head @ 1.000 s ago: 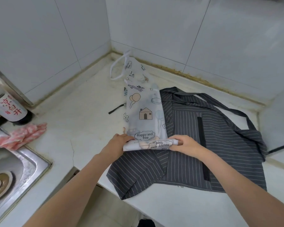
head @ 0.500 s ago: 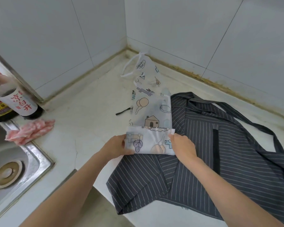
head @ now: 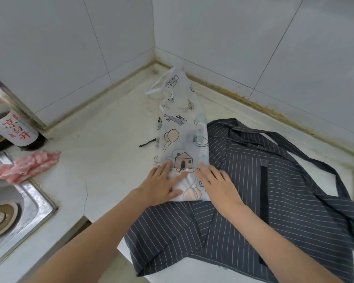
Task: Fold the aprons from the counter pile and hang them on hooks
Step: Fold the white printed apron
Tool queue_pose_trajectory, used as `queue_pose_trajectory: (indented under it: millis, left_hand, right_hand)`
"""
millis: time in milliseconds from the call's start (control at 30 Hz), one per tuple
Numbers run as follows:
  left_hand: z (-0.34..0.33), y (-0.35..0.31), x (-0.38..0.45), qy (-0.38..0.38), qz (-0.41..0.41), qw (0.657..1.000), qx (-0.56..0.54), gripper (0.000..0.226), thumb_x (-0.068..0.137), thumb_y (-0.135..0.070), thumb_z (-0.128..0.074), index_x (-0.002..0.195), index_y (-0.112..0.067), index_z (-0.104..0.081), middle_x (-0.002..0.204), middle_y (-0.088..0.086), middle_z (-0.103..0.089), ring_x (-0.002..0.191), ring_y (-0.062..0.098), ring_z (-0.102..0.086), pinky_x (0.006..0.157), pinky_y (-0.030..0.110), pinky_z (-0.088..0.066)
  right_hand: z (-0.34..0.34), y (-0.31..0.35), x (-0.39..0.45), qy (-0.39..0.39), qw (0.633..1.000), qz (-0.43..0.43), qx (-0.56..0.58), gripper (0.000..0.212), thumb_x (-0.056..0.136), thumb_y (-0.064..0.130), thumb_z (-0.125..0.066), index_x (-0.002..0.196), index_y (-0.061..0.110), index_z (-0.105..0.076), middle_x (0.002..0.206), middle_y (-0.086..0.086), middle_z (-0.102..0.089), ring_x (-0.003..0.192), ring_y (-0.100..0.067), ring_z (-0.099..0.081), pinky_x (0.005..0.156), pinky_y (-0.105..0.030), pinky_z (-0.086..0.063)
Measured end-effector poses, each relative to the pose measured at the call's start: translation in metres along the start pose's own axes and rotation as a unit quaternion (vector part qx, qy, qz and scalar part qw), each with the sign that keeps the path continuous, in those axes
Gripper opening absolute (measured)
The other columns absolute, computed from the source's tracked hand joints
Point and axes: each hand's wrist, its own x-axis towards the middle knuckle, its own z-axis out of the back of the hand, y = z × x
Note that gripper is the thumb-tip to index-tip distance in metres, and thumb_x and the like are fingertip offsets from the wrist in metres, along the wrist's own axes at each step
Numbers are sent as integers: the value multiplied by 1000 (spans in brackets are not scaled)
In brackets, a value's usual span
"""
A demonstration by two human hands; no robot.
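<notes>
A white cartoon-print apron lies as a long narrow strip on the pale counter, its near end folded over and its white neck loop toward the wall corner. My left hand and my right hand lie flat, fingers straight, pressing down the folded near end. Under and to the right of it a dark grey pinstriped apron is spread out, its straps trailing right and its near corner hanging over the counter edge.
A steel sink with a drain sits at the left. A crumpled pink cloth lies by its rim, next to a dark bottle with a white label. A small black clip lies left of the printed apron. Tiled walls meet behind.
The near end of the printed apron went from a small rolled edge to a wider fold laid away from me. Both hands stopped pinching it and now press it flat.
</notes>
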Motion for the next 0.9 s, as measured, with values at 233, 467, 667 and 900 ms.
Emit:
queue_pose_trajectory:
  millis: [233, 467, 667, 900]
  left_hand:
    - [6, 7, 11, -42, 119, 978, -168, 75, 79, -71, -13, 144, -37, -26, 147, 9, -24, 132, 35, -27, 108, 42, -29]
    - [33, 28, 26, -196, 283, 888, -304, 48, 92, -28, -57, 134, -9, -42, 133, 16, -38, 117, 36, -40, 97, 36, -35]
    - [50, 57, 46, -159, 383, 726, -548, 45, 87, -29, -66, 116, -3, -44, 100, 7, -54, 96, 28, -56, 79, 32, -43]
    - [38, 80, 50, -142, 338, 709, -602, 31, 76, -17, -77, 59, -15, -52, 61, -1, -51, 62, 20, -49, 63, 25, -40]
  right_hand:
    - [18, -23, 5, 202, 918, -35, 340, 82, 79, -23, -34, 149, 18, -22, 155, 9, -14, 144, -9, -7, 113, -16, -5]
    - [39, -31, 60, 57, 830, -283, 477, 30, 95, 7, -42, 116, 0, -62, 120, -15, -63, 112, -26, -59, 103, -36, -43]
    - [30, -19, 108, 71, 648, -408, 639, 15, 89, 7, -55, 101, -1, -59, 87, -15, -63, 72, -19, -56, 61, -27, -49]
    - [21, -16, 118, 67, 719, -442, 532, 22, 82, 13, -70, 98, -1, -64, 94, -12, -60, 81, -21, -54, 66, -28, -46]
